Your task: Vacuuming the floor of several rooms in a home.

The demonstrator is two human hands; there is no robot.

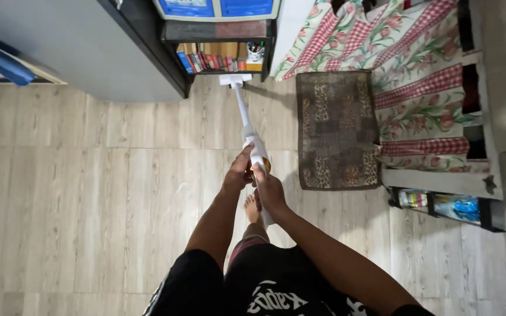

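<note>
Pale wood-look planks make up the floor [89, 193], which fills most of the view from the head camera. Along the right side a bed [423, 88] is seen, covered by a cloth with red checks and pink flowers, and a grey frame runs along its edge. At the upper left a large grey cabinet [83, 47] with a dark edge is set against the floor. A brown patchwork mat [336, 129] with leopard-like patches is laid on the planks just beside the bed. Between the cabinet and the bed a low dark shelf [218, 30] is placed, in which a row of books [209, 59] and a white cup of pens [255, 52] are kept. A white stick vacuum [242, 111] is held out in front of the body, slanting away from the person; its flat head is set on the floor just in front of the shelf, and its thicker body, with an orange part, is gripped near the person. The left hand [238, 172] is wrapped around the upper part of that body, and the right hand [267, 190] is closed on it just below, so that both hands are clamped on the vacuum close together. One bare foot [253, 208] is seen on the planks below the hands.
</note>
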